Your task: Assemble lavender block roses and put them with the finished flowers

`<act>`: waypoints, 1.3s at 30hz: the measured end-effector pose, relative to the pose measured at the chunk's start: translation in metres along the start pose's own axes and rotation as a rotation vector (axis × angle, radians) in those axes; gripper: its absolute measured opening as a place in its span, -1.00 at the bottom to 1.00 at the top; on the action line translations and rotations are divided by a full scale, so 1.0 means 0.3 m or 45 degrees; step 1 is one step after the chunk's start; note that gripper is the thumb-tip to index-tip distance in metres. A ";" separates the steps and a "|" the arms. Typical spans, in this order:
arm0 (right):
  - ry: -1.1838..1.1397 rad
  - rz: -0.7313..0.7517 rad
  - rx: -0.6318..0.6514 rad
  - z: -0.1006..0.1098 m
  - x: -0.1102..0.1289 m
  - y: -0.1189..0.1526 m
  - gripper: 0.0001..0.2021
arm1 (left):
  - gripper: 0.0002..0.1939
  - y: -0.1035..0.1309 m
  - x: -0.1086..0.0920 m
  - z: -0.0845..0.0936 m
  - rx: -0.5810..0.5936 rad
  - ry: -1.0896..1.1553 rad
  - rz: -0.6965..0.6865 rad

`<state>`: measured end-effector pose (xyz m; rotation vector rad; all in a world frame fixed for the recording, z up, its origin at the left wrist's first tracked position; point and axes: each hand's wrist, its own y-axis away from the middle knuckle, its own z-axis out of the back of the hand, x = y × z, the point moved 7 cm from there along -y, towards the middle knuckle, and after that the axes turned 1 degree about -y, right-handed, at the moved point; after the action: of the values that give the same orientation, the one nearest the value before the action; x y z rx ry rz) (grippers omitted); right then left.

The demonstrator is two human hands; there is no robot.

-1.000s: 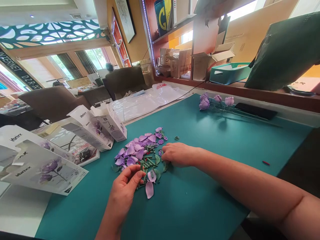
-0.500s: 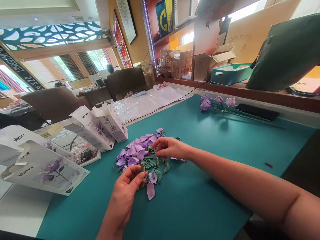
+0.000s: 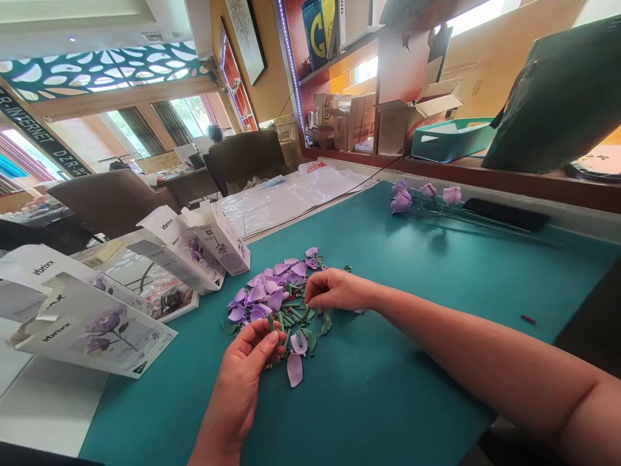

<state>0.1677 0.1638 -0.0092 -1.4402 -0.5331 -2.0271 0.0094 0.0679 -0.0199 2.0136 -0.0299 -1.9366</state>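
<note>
My left hand (image 3: 250,362) pinches a small green stem piece (image 3: 272,322) upright between thumb and fingers, at the near side of the parts pile. Over the pile's right side is my right hand (image 3: 334,289), thumb and fingertips pressed together and pointing down. Whatever lies between those fingertips is too small to make out among the green parts. Purple plastic petals (image 3: 262,291) make up most of the heap. Green stem pieces (image 3: 291,316) and leaves (image 3: 326,322) lie below the right hand. One pale petal (image 3: 294,369) rests nearest me.
Printed flower boxes (image 3: 111,330) stand open at the left. Assembled purple roses (image 3: 402,199) lie at the back right by a black case (image 3: 504,215). A small red piece (image 3: 528,319) sits on the green mat (image 3: 388,408) at right. Behind is a shelf with a teal basket (image 3: 449,144).
My right hand has drawn slightly right and nearer to me over the pile, its fingers closer together. My left hand still holds the stem piece. The view has shifted slightly.
</note>
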 end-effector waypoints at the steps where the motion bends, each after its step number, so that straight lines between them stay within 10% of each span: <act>1: 0.100 -0.029 0.052 -0.004 -0.007 0.002 -0.91 | -0.58 0.001 -0.001 0.000 -0.002 -0.005 -0.005; 17: 1.332 0.030 0.112 0.020 -0.012 0.027 -0.82 | -0.56 0.007 -0.002 -0.007 0.015 -0.033 0.023; 33: 1.503 0.017 0.110 -0.011 -0.030 0.004 -0.82 | -0.54 0.005 0.001 -0.020 0.003 -0.026 0.023; 39: 1.139 0.022 -0.064 0.005 0.018 0.013 -0.86 | -0.57 0.003 0.003 -0.016 0.011 -0.043 0.000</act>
<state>0.1700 0.1607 -0.0037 -0.4336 -0.0780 -2.3960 0.0142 0.0680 -0.0206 1.9860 -0.0465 -1.9738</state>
